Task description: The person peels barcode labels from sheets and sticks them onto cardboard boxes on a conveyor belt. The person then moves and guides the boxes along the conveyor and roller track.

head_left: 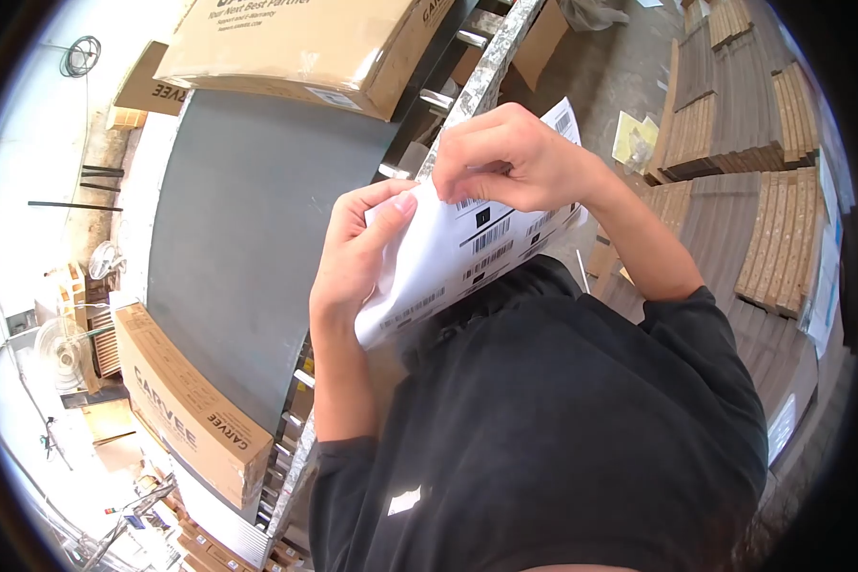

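Note:
A white sheet of barcode labels (494, 250) is held up in front of my body, tilted, with black barcodes and small black squares printed in rows. My left hand (357, 243) grips its left edge, the thumb lying on the printed face and the fingers behind. At the top edge, my right hand (510, 157) is closed in a pinch, fingertips close to my left thumb. Whether a single label is between those fingertips is hidden. The lower part of the sheet rests near my black shirt (543, 419).
A dark conveyor belt (257, 229) runs along the left, with a metal roller rail (477, 81) beside it. Cardboard boxes stand on it at the far end (296, 48) and near end (191, 410). Stacked boards (715, 200) fill the right. A fan (62, 353) stands far left.

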Tool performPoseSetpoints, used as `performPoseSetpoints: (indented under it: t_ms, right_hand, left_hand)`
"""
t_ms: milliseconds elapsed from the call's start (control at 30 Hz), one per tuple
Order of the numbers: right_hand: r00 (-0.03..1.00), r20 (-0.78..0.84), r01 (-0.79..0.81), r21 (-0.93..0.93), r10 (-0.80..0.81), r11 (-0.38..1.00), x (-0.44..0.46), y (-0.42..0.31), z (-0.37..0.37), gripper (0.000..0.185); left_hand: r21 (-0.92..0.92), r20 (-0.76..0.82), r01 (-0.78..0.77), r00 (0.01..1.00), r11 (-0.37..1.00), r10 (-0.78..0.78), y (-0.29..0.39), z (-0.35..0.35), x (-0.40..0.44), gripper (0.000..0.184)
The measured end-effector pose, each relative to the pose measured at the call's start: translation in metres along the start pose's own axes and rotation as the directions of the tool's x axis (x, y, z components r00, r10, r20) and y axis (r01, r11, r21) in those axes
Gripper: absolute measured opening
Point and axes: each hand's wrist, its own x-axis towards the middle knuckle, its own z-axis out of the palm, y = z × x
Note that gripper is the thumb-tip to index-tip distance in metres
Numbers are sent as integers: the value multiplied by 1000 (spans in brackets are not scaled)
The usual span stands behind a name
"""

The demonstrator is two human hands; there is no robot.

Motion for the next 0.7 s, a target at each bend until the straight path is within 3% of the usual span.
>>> performPoseSetpoints:
  t_ms: [100,167,267,333,467,633,700]
  right_hand:
    - [983,-112,128,-168,-148,977,4,5,16,9]
    - [933,-149,230,-452,-327,862,7,13,22,11]
    - [924,-222,167,-496,-310,852,3,21,32,11]
    - [960,-265,-4,-330,-89,944,-10,30,45,10]
    - [889,-364,-284,34,276,958,-27,45,85,6]
    - [743,-468,-347,344,479,873,-26,68,127,23]
    - [721,-483,-265,471,497,842,-28,78,128,24]
  left_hand:
    - [-77,-46,21,999,997,-25,-10,-6,-4,27]
    - [-98,-110,39,993,994,-49,-22,-18,-2,27]
    - [-147,-237,17,970,989,-51,-41,-33,-2,27]
    - [-162,-340,-16,940,987,-41,-53,-39,-4,26]
    - [-134,-415,-51,910,990,-9,-76,-49,-16,26]
    - [-127,-467,-56,884,990,-10,-83,-45,-25,26]
    - [-97,-483,-63,875,993,8,-88,-52,-27,26]
